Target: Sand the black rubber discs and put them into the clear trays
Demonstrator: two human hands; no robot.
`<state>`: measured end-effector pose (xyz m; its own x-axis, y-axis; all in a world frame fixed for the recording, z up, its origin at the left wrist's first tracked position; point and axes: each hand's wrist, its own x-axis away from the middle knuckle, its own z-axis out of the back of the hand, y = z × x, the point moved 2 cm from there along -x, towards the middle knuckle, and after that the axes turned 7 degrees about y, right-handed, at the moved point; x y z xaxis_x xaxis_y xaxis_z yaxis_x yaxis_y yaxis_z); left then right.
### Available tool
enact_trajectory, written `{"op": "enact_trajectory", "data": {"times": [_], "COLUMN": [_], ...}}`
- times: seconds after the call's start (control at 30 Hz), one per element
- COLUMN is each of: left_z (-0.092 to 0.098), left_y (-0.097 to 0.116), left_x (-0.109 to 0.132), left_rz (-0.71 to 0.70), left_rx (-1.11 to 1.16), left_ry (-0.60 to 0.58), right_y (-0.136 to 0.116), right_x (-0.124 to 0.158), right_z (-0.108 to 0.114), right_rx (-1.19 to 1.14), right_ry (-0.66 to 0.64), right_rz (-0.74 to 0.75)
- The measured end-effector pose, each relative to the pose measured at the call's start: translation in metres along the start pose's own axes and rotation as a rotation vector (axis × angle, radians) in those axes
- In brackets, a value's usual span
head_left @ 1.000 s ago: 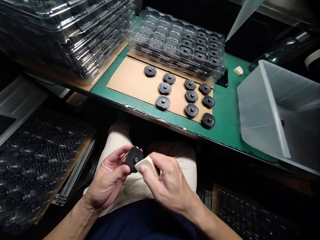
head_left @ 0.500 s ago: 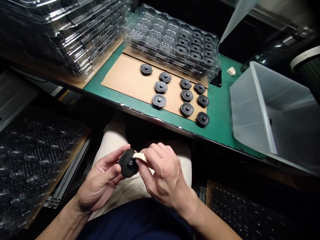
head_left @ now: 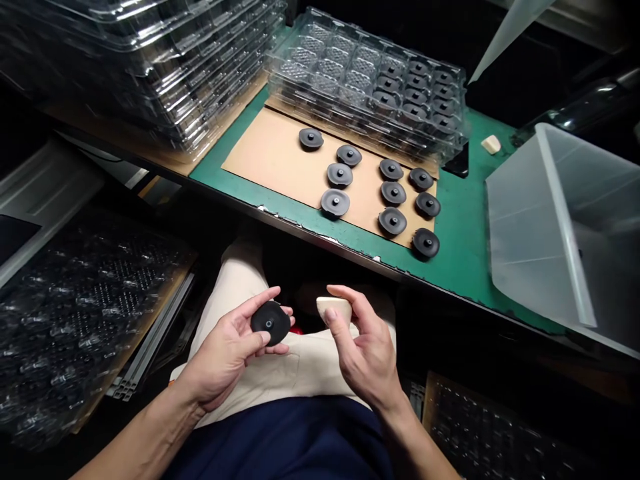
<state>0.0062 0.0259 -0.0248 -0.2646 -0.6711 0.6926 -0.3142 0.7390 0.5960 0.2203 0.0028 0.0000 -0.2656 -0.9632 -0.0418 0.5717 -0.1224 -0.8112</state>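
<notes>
Over my lap, my left hand [head_left: 227, 353] grips a round black disc [head_left: 270, 323] with a small hub in its middle, pinched between thumb and fingers. My right hand [head_left: 363, 353] is closed on a small cream-coloured block [head_left: 334, 307], held between thumb and fingertips a short gap to the right of the disc. The block and the disc are apart. Several more black discs [head_left: 391, 193] lie in rows on a brown card sheet [head_left: 273, 160] on the green bench [head_left: 455, 247] ahead of me.
A clear compartment tray [head_left: 350, 73] at the bench's back holds several discs on its right side. Stacked clear trays [head_left: 150, 60] stand at the left. A translucent bin [head_left: 565, 227] sits at the right, a second cream block [head_left: 491, 144] behind it. More trays [head_left: 75, 313] lie low on my left.
My right hand has pulled the cream block off the disc's face and moved right, opening a gap. My left hand has turned the disc flatter.
</notes>
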Motion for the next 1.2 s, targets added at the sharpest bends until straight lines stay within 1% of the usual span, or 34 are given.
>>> {"op": "enact_trajectory", "data": {"times": [0.1,0.2,0.3,0.37,0.4,0.47,0.57,0.63,0.73,0.8,0.87,0.93,1.03,1.1,1.2], "left_z": [0.003,0.005,0.015,0.03,0.041,0.069,0.123,0.162,0.213,0.239,0.256,0.266,0.271,0.272,0.267], "left_y": [-0.007,-0.012,-0.01,-0.006,-0.003,0.002,0.013,0.026,0.054,0.074,0.092,0.105,0.112,0.113,0.114], "left_x": [0.0,0.0,-0.002,-0.007,-0.01,-0.017,-0.03,-0.042,-0.067,-0.087,-0.108,-0.127,-0.147,-0.152,-0.149], "left_rz": [-0.052,-0.008,-0.007,-0.05,-0.081,-0.154,-0.261,-0.317,-0.391,-0.432,-0.455,-0.46,-0.446,-0.438,-0.461], "left_rx": [-0.145,-0.188,-0.141,-0.101,-0.082,-0.066,-0.109,-0.183,-0.348,-0.469,-0.586,-0.694,-0.838,-0.917,-1.004], "left_ry": [0.013,0.035,0.115,0.204,0.26,0.388,0.601,0.739,0.928,1.014,1.064,1.089,1.1,1.102,1.111], "right_y": [0.003,0.005,0.008,0.013,0.016,0.026,0.051,0.077,0.121,0.148,0.169,0.18,0.183,0.184,0.188], "right_x": [0.0,0.0,0.002,0.001,0.0,-0.005,-0.016,-0.024,-0.03,-0.03,-0.026,-0.021,-0.016,-0.015,-0.016], "right_z": [0.002,-0.003,-0.01,-0.013,-0.014,-0.017,-0.028,-0.042,-0.072,-0.092,-0.107,-0.116,-0.12,-0.12,-0.121], "right_rx": [0.024,0.009,0.02,0.047,0.062,0.09,0.134,0.147,0.151,0.149,0.161,0.179,0.191,0.188,0.177], "right_ry": [0.0,-0.033,-0.054,-0.051,-0.051,-0.075,-0.129,-0.177,-0.252,-0.308,-0.354,-0.379,-0.393,-0.405,-0.428], "right_rz": [-0.036,-0.05,-0.081,-0.103,-0.113,-0.129,-0.177,-0.239,-0.346,-0.406,-0.463,-0.501,-0.516,-0.513,-0.504]}}
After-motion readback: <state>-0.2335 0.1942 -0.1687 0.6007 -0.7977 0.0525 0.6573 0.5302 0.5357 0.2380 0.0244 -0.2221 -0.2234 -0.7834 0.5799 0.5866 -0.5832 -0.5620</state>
